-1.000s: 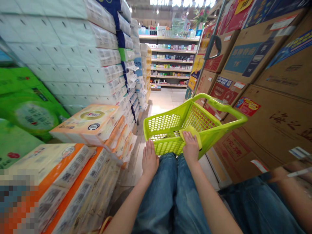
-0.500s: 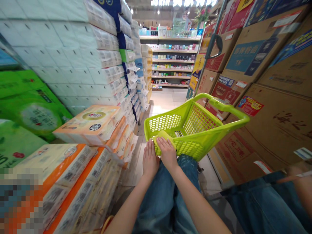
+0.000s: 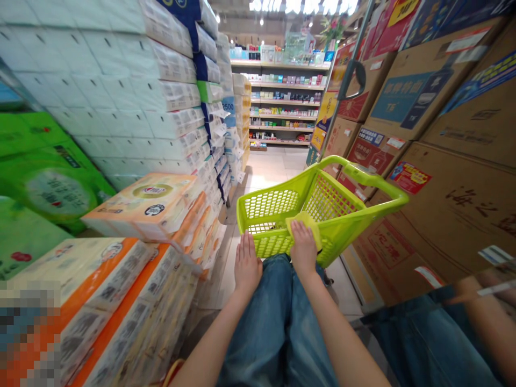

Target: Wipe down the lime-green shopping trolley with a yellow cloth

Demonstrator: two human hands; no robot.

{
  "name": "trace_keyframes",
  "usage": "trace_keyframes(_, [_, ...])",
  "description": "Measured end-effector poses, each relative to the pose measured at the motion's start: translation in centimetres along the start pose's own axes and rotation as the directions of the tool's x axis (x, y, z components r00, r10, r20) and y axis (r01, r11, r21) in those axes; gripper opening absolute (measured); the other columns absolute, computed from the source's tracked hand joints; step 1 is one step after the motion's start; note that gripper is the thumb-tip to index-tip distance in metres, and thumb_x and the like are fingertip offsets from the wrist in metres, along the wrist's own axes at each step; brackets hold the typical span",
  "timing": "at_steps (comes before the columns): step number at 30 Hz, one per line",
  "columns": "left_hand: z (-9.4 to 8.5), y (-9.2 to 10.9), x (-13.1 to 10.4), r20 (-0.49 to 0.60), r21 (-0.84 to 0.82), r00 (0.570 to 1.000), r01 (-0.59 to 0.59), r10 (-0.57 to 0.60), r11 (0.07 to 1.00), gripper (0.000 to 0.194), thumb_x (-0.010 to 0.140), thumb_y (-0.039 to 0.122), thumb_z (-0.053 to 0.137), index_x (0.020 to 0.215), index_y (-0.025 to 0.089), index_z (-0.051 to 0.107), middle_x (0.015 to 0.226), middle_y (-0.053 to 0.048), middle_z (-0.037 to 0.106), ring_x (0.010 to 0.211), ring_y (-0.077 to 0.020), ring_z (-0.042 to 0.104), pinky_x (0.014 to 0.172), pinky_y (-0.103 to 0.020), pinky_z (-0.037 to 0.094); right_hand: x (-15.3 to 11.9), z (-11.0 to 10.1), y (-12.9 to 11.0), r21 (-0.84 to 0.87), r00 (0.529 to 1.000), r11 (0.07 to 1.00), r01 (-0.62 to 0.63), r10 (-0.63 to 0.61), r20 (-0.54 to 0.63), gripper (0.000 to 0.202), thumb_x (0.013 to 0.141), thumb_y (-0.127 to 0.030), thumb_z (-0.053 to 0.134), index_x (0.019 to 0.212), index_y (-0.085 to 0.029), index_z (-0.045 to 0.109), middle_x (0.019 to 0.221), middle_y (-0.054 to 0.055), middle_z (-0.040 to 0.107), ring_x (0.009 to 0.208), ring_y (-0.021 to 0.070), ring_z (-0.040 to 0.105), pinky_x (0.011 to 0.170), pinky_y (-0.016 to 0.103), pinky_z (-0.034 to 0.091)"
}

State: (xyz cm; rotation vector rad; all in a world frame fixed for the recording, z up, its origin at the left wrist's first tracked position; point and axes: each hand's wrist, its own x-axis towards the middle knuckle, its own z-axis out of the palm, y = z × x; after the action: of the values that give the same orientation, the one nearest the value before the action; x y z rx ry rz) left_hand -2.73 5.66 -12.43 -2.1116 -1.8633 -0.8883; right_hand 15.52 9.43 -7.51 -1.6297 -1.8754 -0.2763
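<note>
A lime-green plastic shopping basket cart (image 3: 266, 204) stands at an angle in front of my knees. My left hand (image 3: 246, 263) rests at its near left corner, fingers stretched out flat along the rim. Over the near side rim, a yellow cloth (image 3: 311, 219) is folded, with my right hand (image 3: 303, 248) pressing and gripping it. The palm hides part of the cloth. Inside the cart, the grid walls and some of the bottom show.
Stacks of tissue packs (image 3: 141, 201) line my left side. Cardboard cartons (image 3: 455, 199) are piled at the right. Ahead lie the tiled floor (image 3: 278, 164) and shelves of small boxes (image 3: 286, 99). Another person's jeans and a blurred hand (image 3: 484, 312) appear at lower right.
My right hand has slid the yellow cloth rightward along the cart's near rim, away from my left hand. My left hand stays at the corner.
</note>
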Motion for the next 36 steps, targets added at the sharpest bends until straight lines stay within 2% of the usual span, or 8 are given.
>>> trace_keyframes(5, [0.6,-0.4,-0.1,-0.016,0.067,1.000,-0.007,0.008,0.998,0.083,0.085,0.010,0.043,0.156,0.008,0.000,0.161,-0.018,0.022,0.150,-0.0253,0.020,0.119,-0.046,0.029,-1.2,2.7,-7.7,0.171,0.990,0.980,0.103,-0.118,0.082,0.062,0.081,0.002,0.038,0.140,-0.010,0.051,0.145,0.009,0.053,0.138,0.0207,0.043,0.119,0.039,0.028])
trace_keyframes(9, [0.8,-0.6,-0.2,-0.022,0.111,1.000,-0.018,0.020,0.994,0.077,0.089,0.009,0.036,0.156,0.011,-0.001,0.162,-0.015,0.023,0.150,-0.0230,0.019,0.120,-0.045,0.029,-1.5,3.1,-9.3,0.235,0.978,0.959,0.159,-0.186,0.097,0.057,0.086,-0.002,0.038,0.141,-0.012,0.051,0.147,0.007,0.051,0.139,0.0194,0.042,0.119,0.038,0.028])
trace_keyframes(14, [0.3,-0.3,0.0,-0.001,0.073,1.000,-0.017,0.017,0.997,0.085,0.084,0.012,0.046,0.156,0.007,0.001,0.161,-0.019,0.023,0.150,-0.0261,0.019,0.120,-0.046,0.028,-1.4,1.5,-5.4,0.214,0.949,0.940,0.265,-0.294,0.113,0.066,0.081,0.002,0.038,0.144,-0.016,0.047,0.148,0.006,0.050,0.140,0.0168,0.040,0.118,0.038,0.030])
trace_keyframes(20, [-0.1,-0.2,0.1,0.006,0.039,1.000,-0.019,0.019,0.999,0.089,0.079,0.010,0.050,0.156,0.007,0.004,0.161,-0.018,0.023,0.150,-0.0269,0.020,0.120,-0.046,0.028,-0.2,-1.8,3.1,0.052,0.993,0.993,0.104,-0.106,0.046,0.076,0.071,0.005,0.039,0.143,-0.016,0.047,0.146,0.005,0.053,0.139,0.0180,0.042,0.119,0.040,0.027])
trace_keyframes(24, [-0.1,0.0,0.1,-0.015,0.019,1.000,-0.010,0.010,1.000,0.091,0.079,0.009,0.050,0.156,0.009,0.002,0.161,-0.018,0.023,0.150,-0.0279,0.021,0.120,-0.048,0.030,0.1,-2.0,4.7,0.005,0.999,1.000,-0.002,0.002,-0.034,0.076,0.070,0.004,0.041,0.142,-0.018,0.048,0.144,0.005,0.055,0.138,0.0197,0.044,0.119,0.042,0.026])
trace_keyframes(28, [-0.1,0.1,0.0,-0.013,0.014,1.000,-0.002,0.002,1.000,0.091,0.079,0.010,0.051,0.156,0.008,0.002,0.161,-0.019,0.022,0.150,-0.0276,0.020,0.120,-0.047,0.029,-0.4,0.0,0.0,0.048,0.998,0.997,-0.053,0.055,-0.031,0.071,0.072,0.005,0.039,0.141,-0.013,0.051,0.143,0.009,0.055,0.139,0.0220,0.043,0.119,0.043,0.026])
trace_keyframes(33, [0.4,-0.2,-0.1,-0.020,0.054,1.000,-0.011,0.012,0.998,0.083,0.087,0.009,0.042,0.156,0.010,-0.004,0.161,-0.019,0.024,0.150,-0.0251,0.020,0.119,-0.047,0.030,-1.3,2.5,-7.8,0.215,0.995,0.975,0.052,-0.070,0.075,0.063,0.080,0.002,0.038,0.139,-0.013,0.052,0.145,0.008,0.054,0.139,0.0195,0.043,0.120,0.040,0.026])
trace_keyframes(36, [0.6,-0.4,-0.1,-0.033,0.093,0.999,-0.007,0.010,0.996,0.078,0.089,0.006,0.033,0.156,0.014,-0.006,0.161,-0.016,0.025,0.150,-0.0223,0.021,0.119,-0.045,0.030,-1.6,2.9,-9.6,0.272,0.986,0.958,0.093,-0.125,0.106,0.060,0.083,0.000,0.039,0.140,-0.015,0.052,0.146,0.007,0.053,0.139,0.0181,0.042,0.120,0.039,0.026])
